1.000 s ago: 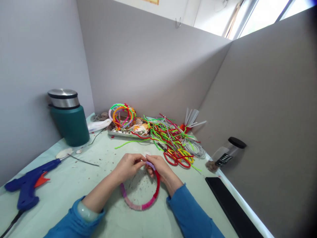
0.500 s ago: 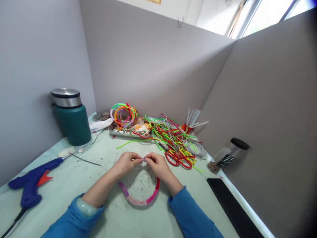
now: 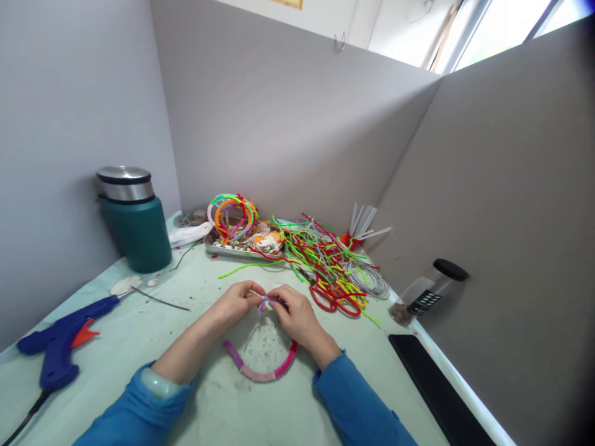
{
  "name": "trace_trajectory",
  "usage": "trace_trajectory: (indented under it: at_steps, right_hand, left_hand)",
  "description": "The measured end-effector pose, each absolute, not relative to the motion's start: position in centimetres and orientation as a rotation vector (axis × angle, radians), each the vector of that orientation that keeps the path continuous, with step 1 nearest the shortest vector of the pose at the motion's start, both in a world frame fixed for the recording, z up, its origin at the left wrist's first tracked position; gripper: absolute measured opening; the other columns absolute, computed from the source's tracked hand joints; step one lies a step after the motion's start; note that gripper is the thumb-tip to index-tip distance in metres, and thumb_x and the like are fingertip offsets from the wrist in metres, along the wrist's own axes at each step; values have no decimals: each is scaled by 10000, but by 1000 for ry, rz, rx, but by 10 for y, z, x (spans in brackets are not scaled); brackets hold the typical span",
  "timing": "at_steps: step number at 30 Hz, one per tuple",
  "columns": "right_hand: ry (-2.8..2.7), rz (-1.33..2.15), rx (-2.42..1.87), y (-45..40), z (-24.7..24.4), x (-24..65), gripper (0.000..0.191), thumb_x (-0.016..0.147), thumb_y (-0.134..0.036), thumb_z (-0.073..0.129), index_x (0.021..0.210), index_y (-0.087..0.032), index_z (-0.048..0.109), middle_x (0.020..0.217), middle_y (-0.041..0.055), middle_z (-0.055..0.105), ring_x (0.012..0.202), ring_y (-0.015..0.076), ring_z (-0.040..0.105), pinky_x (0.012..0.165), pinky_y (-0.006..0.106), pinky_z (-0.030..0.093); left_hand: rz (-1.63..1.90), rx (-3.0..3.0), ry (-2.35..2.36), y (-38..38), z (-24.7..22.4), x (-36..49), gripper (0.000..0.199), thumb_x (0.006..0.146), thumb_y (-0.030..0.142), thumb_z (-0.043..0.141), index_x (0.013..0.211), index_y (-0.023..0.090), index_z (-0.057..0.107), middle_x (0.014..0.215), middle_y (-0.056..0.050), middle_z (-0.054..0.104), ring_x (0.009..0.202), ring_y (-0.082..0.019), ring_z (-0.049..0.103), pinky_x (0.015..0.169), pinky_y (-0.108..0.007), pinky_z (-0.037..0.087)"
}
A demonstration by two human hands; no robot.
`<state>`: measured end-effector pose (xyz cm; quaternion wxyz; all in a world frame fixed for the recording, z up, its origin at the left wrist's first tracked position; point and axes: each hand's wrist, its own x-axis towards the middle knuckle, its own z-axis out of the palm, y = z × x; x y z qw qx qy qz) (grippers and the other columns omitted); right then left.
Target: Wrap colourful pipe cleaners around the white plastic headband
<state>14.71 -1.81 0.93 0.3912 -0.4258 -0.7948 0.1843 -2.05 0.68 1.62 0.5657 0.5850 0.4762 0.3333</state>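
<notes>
My left hand (image 3: pixel 239 301) pinches a thin pale strand at the middle of the table. Close on its right, my right hand (image 3: pixel 295 311) has its fingers closed on a purple fuzzy stem (image 3: pixel 262 305), whose short end hangs between the two hands. Below them a curved band (image 3: pixel 258 375) wrapped in purple, pink and red arcs over the green tabletop. Its red end passes beside my right hand; whether it joins the piece between the fingers is hidden.
A blue glue gun (image 3: pixel 60 347) and teal flask (image 3: pixel 137 232) stand left. Behind are a metal tray (image 3: pixel 232 251) with colourful rings, tangled fuzzy stems (image 3: pixel 316 248) and red scissors (image 3: pixel 325 298). Right are a clear jar (image 3: pixel 421 297) and black strip (image 3: pixel 437 390).
My fingertips have moved slightly apart, and more of the purple stem shows between them, with an end hanging down. The curved band has shifted slightly left at its red end.
</notes>
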Motion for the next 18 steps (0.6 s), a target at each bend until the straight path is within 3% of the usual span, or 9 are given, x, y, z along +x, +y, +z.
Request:
trace_trajectory:
  at_steps: [3,8,13,18]
  right_hand:
    - [-2004,464,-1095,-17,8,147,153,808,-157,471,865,-200,607,867,41,620,818,160,550,746,256,384]
    - [-1969,479,-1129,-15,5,148,144,794,-154,478,846,-192,607,827,31,628,783,156,552,713,244,388]
    - [-1960,505,-1200,-15,4,147,152,805,-191,468,852,-189,613,818,37,637,755,157,544,690,247,389]
    - [-1918,519,-1226,-14,1,147,149,800,-200,466,829,-197,612,786,25,633,728,152,545,663,238,386]
  left_hand:
    - [764,1412,1089,7,14,-21,278,670,324,580,868,145,503,555,56,551,336,-19,265,373,-177,167]
    - [828,1757,1101,7,11,-20,202,661,231,560,842,149,525,653,22,593,528,-85,473,501,-197,326]
    - [830,2117,1315,1,17,-19,135,680,183,523,803,192,580,737,12,636,618,-112,500,574,-217,334]
    - [816,2192,1318,-1,19,-18,128,699,245,545,805,200,599,760,3,644,631,-122,514,591,-220,339]
